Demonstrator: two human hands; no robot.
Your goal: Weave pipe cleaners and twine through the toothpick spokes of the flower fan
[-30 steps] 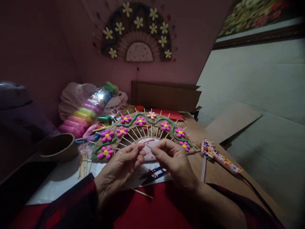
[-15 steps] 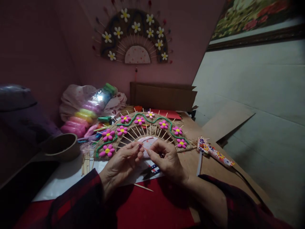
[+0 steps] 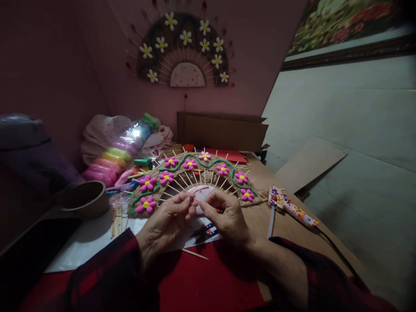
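Observation:
My left hand (image 3: 170,216) is closed in a pinch at the fingertips, on a thin reddish strand too small to make out clearly. Close beside it, almost touching, my right hand (image 3: 229,216) pinches toward the same strand with thumb and forefinger. Behind both hands leans a half-round fan (image 3: 214,163) wrapped in brown twine, with pink clay flowers, a wavy green line and thin wooden sticks. Its pale half-circle centre is partly covered by my fingers. Thread snips (image 3: 210,229) with dark blue handles lie under my right hand. A pointed wooden stick (image 3: 195,254) rests in front.
A glue gun (image 3: 292,208) with flowered wrapping lies right, its cord trailing along the table edge. At left are a cardboard ring (image 3: 94,199), short sticks (image 3: 117,222) and bagged coloured clay (image 3: 113,158). Folded cardboard (image 3: 224,131) stands behind; a finished fan (image 3: 186,50) hangs on the wall.
My right fingertips have come slightly closer to the left ones. Otherwise both hands keep their pinch, and the things on the table stay put.

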